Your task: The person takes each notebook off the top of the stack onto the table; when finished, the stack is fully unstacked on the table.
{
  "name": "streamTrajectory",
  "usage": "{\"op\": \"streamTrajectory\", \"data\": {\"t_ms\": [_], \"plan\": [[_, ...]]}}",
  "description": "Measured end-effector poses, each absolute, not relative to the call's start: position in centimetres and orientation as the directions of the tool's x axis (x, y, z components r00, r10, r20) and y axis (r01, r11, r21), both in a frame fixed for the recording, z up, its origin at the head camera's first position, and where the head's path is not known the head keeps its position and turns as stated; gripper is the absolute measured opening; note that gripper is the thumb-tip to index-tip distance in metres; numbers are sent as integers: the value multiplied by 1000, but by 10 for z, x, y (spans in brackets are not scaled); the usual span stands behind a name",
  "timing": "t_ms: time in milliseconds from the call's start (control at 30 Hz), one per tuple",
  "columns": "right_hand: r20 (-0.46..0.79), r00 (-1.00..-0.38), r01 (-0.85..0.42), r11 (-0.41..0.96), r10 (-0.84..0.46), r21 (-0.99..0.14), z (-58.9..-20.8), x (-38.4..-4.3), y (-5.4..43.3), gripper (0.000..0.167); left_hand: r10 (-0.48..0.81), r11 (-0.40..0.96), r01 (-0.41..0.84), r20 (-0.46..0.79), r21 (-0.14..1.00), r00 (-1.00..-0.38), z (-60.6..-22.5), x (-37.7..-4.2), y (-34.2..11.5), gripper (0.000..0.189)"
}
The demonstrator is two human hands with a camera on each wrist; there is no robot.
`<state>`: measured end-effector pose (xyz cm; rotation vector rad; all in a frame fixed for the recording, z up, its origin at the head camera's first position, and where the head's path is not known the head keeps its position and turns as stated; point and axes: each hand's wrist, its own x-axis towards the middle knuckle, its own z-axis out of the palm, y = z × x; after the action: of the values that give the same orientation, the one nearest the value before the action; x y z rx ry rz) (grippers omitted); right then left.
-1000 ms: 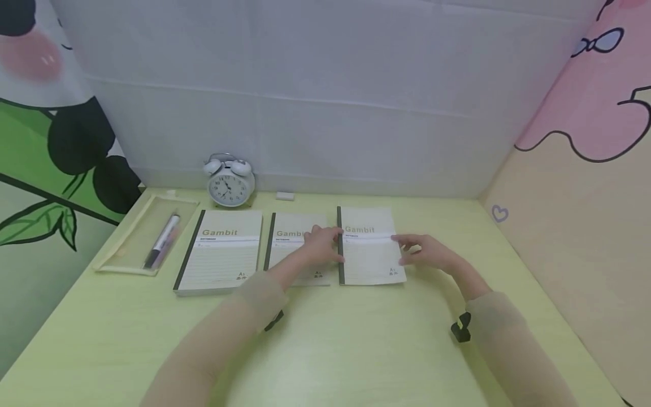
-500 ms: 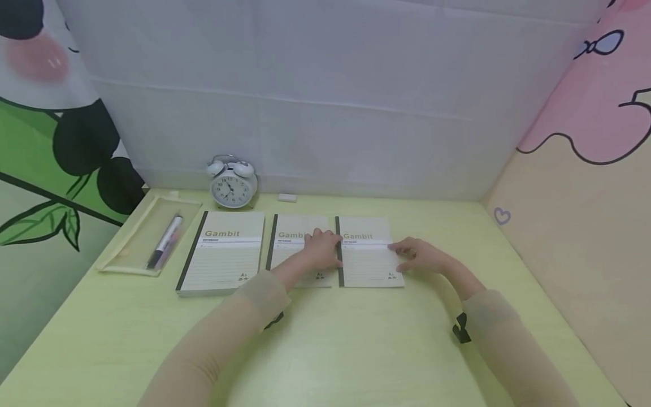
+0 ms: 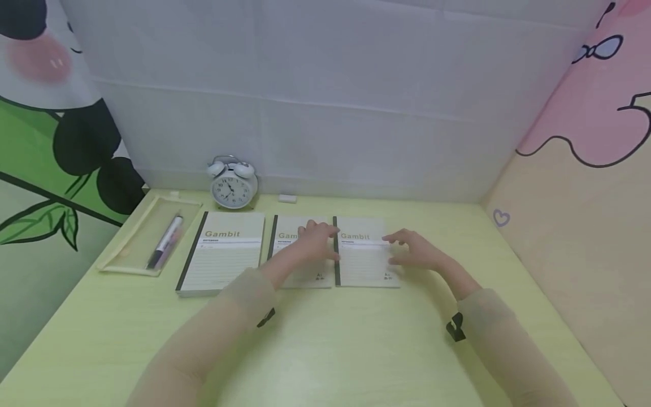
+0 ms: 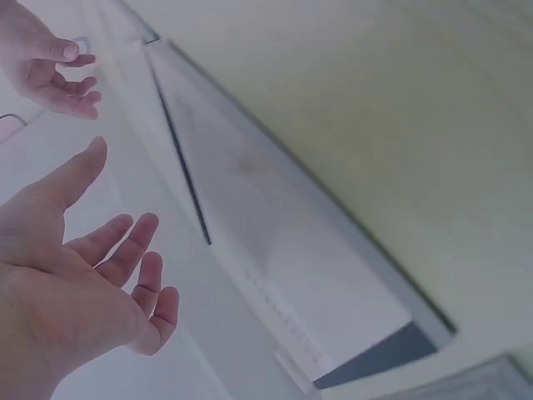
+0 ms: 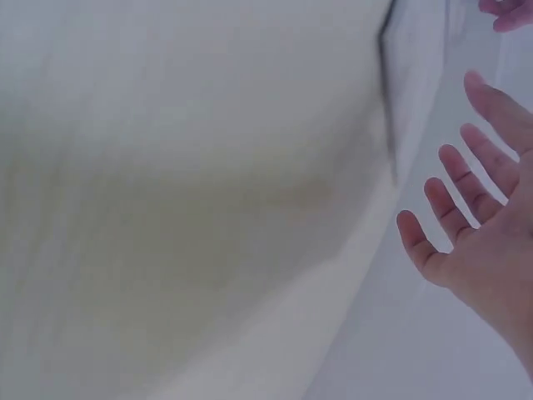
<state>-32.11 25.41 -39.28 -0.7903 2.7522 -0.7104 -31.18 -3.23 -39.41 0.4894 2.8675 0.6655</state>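
Note:
Three pale Gambit notebooks with dark spines lie in a row on the table. Over the middle notebook [image 3: 305, 277] hovers my left hand [image 3: 314, 242], its thumb and fingertips near the spine of the right notebook [image 3: 362, 263]. My right hand [image 3: 417, 249] is above that notebook's right edge, fingers spread and holding nothing. In the left wrist view the left hand [image 4: 75, 292] has loosely bent fingers with nothing in them. The right wrist view shows the right hand [image 5: 483, 208] with its fingers apart. A thicker notebook stack [image 3: 224, 260] lies at the left.
A white twin-bell alarm clock [image 3: 234, 183] stands at the back, with a small white eraser [image 3: 287, 199] to its right. At the left lies a translucent zip pouch [image 3: 132, 237] with pens [image 3: 165, 243]. A white curtain-like sheet [image 3: 325, 113] hangs behind the table [image 3: 346, 345].
The right notebook has come down flat and slid toward the front, lining up beside the middle one. Both hands have let go of its edges and lifted slightly.

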Motion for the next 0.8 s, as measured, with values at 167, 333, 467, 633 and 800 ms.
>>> {"op": "streamTrajectory", "data": {"t_ms": [167, 333, 467, 633, 800], "plan": [[-2, -822, -485, 703, -569, -520, -373, -316, 238, 57, 378, 813, 299, -62, 499, -924, -375, -307, -48, 75], [21, -821, -498, 697, -571, -517, -355, -312, 221, 59, 406, 800, 339, -32, 495, -913, -356, -299, -67, 75], [57, -824, -505, 686, -564, -524, -341, -307, 207, 58, 417, 776, 363, 14, 516, -909, -345, -289, -84, 75], [107, -826, -518, 670, -554, -532, -327, -299, 187, 55, 403, 761, 372, 63, 531, -913, -337, -278, -110, 74], [157, -833, -520, 652, -531, -552, -317, -293, 165, 52, 370, 780, 366, 98, 508, -924, -332, -269, -141, 74]]}}
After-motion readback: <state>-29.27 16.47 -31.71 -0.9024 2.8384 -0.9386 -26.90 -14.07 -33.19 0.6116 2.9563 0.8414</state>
